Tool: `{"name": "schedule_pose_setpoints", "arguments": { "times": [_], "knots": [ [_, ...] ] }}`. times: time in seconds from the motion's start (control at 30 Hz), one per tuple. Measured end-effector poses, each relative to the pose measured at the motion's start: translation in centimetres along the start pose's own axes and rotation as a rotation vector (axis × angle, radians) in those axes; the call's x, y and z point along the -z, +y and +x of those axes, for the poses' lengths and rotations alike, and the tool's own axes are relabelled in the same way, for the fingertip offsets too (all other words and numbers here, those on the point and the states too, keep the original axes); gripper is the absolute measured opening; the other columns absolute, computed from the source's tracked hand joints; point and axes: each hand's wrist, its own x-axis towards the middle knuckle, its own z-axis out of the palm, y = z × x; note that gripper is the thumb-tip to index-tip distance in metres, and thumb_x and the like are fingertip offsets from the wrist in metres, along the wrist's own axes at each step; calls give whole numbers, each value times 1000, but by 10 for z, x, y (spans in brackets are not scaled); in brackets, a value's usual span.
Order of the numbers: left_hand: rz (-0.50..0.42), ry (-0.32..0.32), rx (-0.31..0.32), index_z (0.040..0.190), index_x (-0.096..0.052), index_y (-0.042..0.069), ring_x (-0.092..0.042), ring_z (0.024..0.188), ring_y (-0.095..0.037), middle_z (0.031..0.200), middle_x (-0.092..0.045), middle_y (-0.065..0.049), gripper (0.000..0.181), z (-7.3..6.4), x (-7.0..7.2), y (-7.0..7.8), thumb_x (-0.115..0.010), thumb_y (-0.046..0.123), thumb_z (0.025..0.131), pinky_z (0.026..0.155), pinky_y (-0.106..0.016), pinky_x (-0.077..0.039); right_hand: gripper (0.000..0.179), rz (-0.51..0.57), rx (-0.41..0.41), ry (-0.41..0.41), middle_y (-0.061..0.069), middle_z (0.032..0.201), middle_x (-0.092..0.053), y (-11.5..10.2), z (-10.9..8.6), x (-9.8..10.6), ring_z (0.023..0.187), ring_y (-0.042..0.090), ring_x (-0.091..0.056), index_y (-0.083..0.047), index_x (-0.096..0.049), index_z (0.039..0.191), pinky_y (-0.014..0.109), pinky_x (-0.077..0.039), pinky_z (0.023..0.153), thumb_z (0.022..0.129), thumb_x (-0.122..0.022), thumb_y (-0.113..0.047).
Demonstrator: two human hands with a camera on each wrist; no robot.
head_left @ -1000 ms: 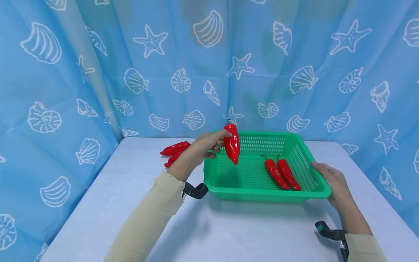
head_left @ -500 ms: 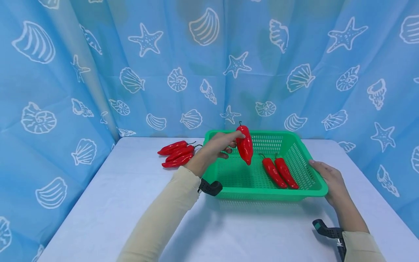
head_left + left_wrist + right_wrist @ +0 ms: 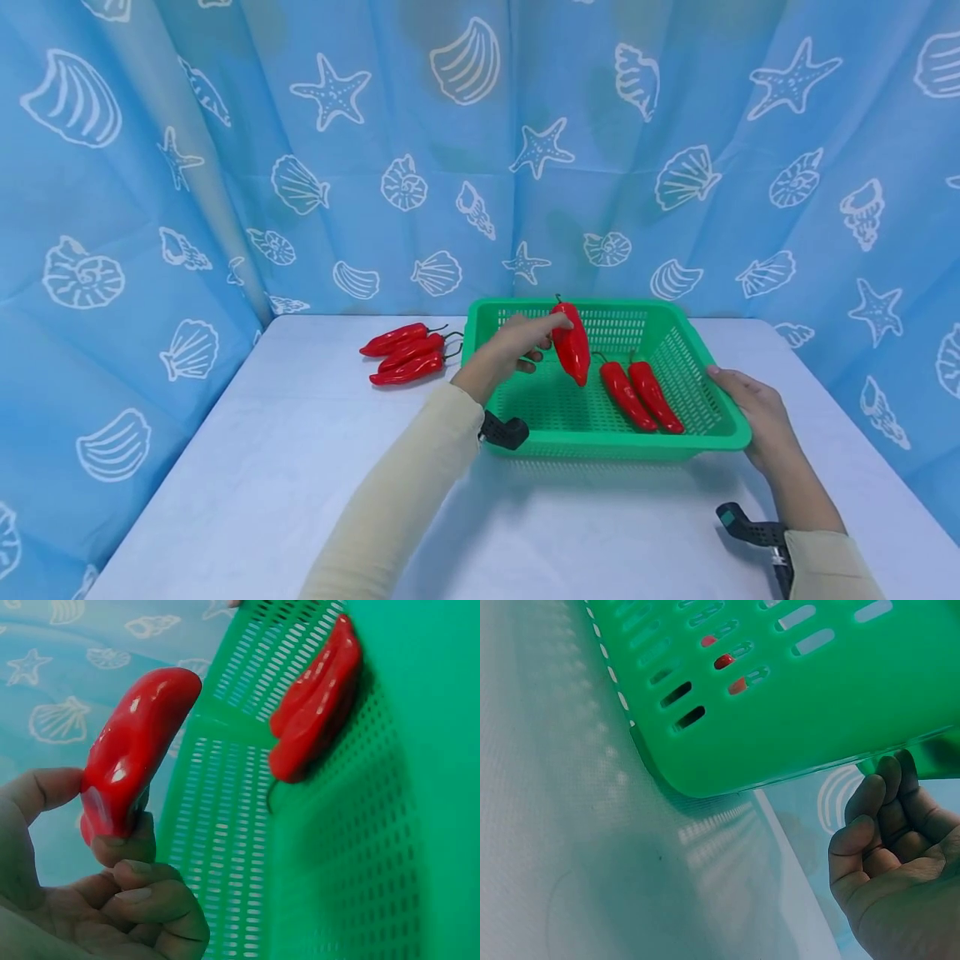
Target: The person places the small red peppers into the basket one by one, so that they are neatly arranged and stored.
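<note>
Pinching a red pepper (image 3: 573, 350) near its stem end between thumb and forefinger, my left hand (image 3: 516, 342) holds it above the floor of the green basket (image 3: 585, 442), its tip slanting down. My right hand (image 3: 761, 417) grips the basket's right rim, its fingertips against the underside. To the right of my pinch, two more peppers (image 3: 628, 397) lie side by side in the basket. Left of it, three other peppers (image 3: 411, 352) lie together on the white table (image 3: 262, 467), before a blue curtain (image 3: 345, 225) printed with shells and starfish.
</note>
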Motion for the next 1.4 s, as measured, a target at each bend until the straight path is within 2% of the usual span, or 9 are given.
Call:
{"name": "schedule_pose_setpoints", "arguments": {
  "times": [0.23,0.37,0.53,0.73,0.97,1.1,1.27,1.33,1.4],
  "knots": [
    [11,10,47,71,-48,14,-40,60,-19,65,-44,-1,36,4,-13,-4,-70,39,86,57,-33,-35,84,-3,3,-3,-19,91,-67,1,-2,-1,81,8,-72,3,-38,148,31,-58,70,96,-51,-62],
    [4,7,62,74,-51,13,-41,64,-21,67,-47,-2,35,8,-19,-3,-72,39,83,61,-34,-36,84,3,12,0,-19,90,-68,0,-1,0,80,8,-72,3,-39,148,31,-59,69,96,-51,-62],
    [-2,21,95,81,-54,10,-44,60,-19,69,-50,-2,33,14,-28,-4,-74,37,82,59,-31,-38,86,-3,-1,6,-21,91,-66,-1,-1,0,81,5,-71,4,-37,149,31,-58,71,96,-51,-63],
    [-10,15,119,76,-51,13,-40,59,-18,67,-45,0,31,20,-36,-7,-72,35,84,57,-30,-33,83,-21,10,8,-19,91,-67,-3,-1,2,82,7,-71,3,-41,146,31,-58,71,96,-50,-62],
    [-1,-46,141,68,-46,15,-35,58,-17,65,-39,1,36,29,-41,-11,-72,32,86,57,-30,-31,85,-24,-15,10,-20,93,-63,-1,-1,-1,81,2,-69,2,-38,149,30,-58,72,96,-50,-63],
    [28,-70,172,67,-47,14,-38,58,-17,64,-42,0,37,32,-41,-12,-73,32,87,58,-31,-34,84,-24,-14,7,-19,94,-63,-1,0,-2,82,2,-69,2,-40,149,31,-58,72,96,-51,-63],
    [134,-134,199,66,-46,14,-37,59,-18,64,-40,-1,39,36,-41,-11,-71,32,89,60,-31,-33,82,-29,8,21,-21,93,-64,-2,0,1,81,2,-69,1,-43,146,30,-58,71,96,-50,-63],
    [182,-141,221,64,-44,13,-36,60,-18,65,-39,-2,41,37,-43,-12,-70,31,90,60,-31,-32,83,-22,6,19,-21,93,-64,-2,0,2,81,2,-70,2,-41,147,30,-58,71,96,-51,-63],
    [219,-111,243,67,-47,12,-39,61,-20,66,-42,-4,38,38,-46,-14,-72,30,90,61,-31,-34,84,-23,1,18,-21,93,-63,-2,0,2,81,1,-69,2,-40,149,30,-58,71,96,-51,-62]
  ]
}}
